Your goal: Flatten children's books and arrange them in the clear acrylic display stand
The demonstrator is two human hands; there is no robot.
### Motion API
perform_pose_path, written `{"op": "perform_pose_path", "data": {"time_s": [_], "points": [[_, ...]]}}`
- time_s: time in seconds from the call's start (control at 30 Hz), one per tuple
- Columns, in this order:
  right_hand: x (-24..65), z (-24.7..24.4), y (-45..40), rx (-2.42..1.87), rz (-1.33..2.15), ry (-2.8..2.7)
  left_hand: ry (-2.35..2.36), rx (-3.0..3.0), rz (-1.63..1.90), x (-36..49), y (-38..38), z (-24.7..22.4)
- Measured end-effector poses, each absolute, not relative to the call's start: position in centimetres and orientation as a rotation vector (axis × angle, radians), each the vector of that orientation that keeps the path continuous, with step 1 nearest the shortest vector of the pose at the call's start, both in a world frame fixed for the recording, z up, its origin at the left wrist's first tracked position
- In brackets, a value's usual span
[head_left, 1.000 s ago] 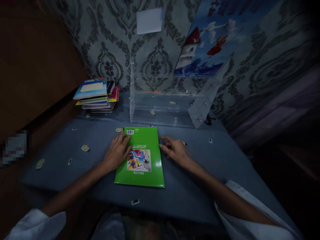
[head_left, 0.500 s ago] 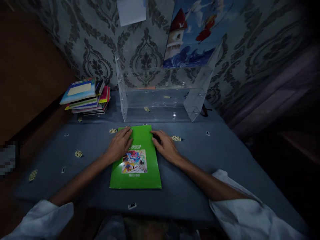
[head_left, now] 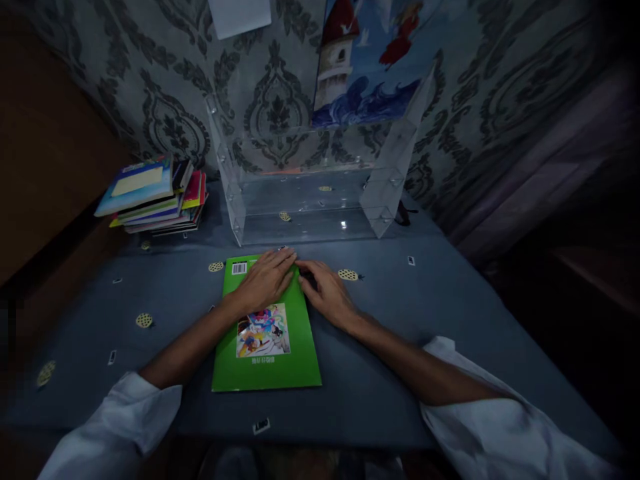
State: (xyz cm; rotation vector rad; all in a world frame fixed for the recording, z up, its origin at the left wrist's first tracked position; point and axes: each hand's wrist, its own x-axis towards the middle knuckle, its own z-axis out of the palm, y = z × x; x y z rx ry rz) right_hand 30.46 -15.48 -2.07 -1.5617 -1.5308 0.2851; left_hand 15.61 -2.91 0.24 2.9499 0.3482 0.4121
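Note:
A green book [head_left: 297,353] with a colourful picture and a barcode on its cover lies flat and closed in front of me. My left hand [head_left: 267,279] rests palm down across the upper part of the cover, its fingers laid out toward the top right corner. At the right edge of the book, near that same corner, is my right hand [head_left: 324,290], its fingers slightly curved and its thumb apart from them. The fingertips of both hands are close together there.
A pile of books [head_left: 150,193] stands at the back left of the blue tablecloth [head_left: 390,360]. Behind the green book is a clear acrylic shelf [head_left: 385,193] against the patterned wall. A dark object [head_left: 404,215] lies right of the shelf.
My left hand has slid right over the cover from the book's left side, uncovering the barcode. My right hand has hardly moved. The view has shifted slightly.

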Motion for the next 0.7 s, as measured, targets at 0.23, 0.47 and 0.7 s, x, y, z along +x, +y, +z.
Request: {"op": "perform_pose_path", "data": {"time_s": [0.23, 0.47, 0.7], "points": [[30.6, -2.4, -15.4, -1.561, 0.16, -1.599, 0.327, 2.952, 0.446, 15.5, -3.1, 0.2], [30.7, -2.7, -15.5, -1.56, 0.11, -1.673, 0.318, 2.945, 0.499, 15.1, -2.9, 0.2], [30.9, -2.6, -15.7, -1.629, 0.165, -1.709, 0.395, 2.923, 0.507, 10.8, -0.8, -0.2]]}}
